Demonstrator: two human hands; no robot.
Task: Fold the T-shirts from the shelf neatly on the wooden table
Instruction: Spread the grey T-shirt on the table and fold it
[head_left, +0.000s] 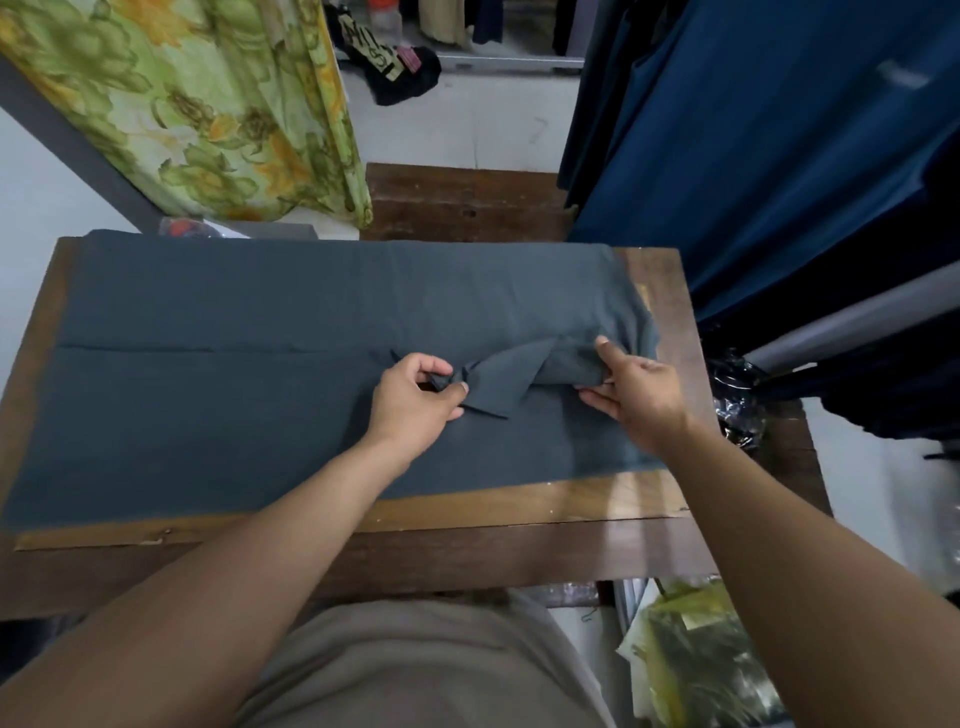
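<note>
- Lying spread across the brown wooden table, the slate-grey cotton T-shirt is covering nearly the whole top, its right end sitting just inside the table's right edge.
- The left hand is pinching the crumpled tip of the grey short sleeve between thumb and curled fingers, right on top of the shirt's body.
- The right hand is grasping the bunched fold where that sleeve is joining the shirt, thumb up, fingers tucked under the cloth.
- Both forearms are reaching in from the near edge.
- A green floral curtain is hanging beyond the table's far left, and dark blue garments are hanging on the right.
</note>
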